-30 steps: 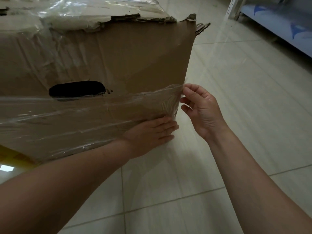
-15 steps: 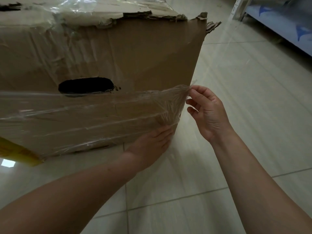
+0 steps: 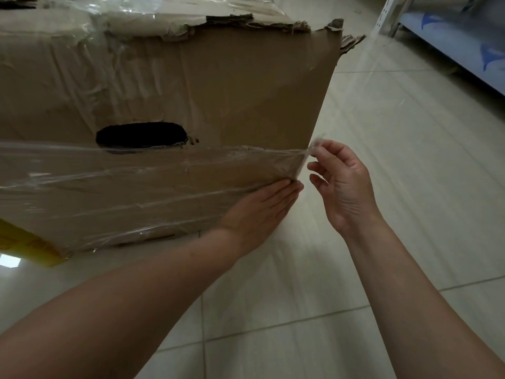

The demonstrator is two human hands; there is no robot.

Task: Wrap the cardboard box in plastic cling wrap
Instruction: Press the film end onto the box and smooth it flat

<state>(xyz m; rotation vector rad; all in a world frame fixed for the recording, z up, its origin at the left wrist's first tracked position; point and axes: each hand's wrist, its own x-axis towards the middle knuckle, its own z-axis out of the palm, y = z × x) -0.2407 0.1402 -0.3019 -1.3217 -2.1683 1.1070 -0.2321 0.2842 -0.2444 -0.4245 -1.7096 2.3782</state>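
Observation:
A large brown cardboard box point(image 3: 246, 86) with a torn top edge and a dark oval handle hole point(image 3: 140, 134) stands on the floor, filling the upper left. Clear cling wrap point(image 3: 123, 184) covers the lower band of its near face and part of its top. My left hand point(image 3: 262, 212) lies flat with straight fingers, pressing the wrap against the box near its lower right corner. My right hand point(image 3: 344, 184) pinches the loose end of the wrap just off the box's right edge, at about mid height.
Pale glossy floor tiles point(image 3: 382, 165) spread to the right and below. A white metal rack point(image 3: 388, 15) with a blue shelf point(image 3: 464, 50) stands at the top right. Something yellow point(image 3: 24, 244) shows under the box's lower left corner.
My left hand slid up and right along the wrap toward the box's corner. My right hand kept its pinch on the wrap's end at the edge; the view shifted slightly.

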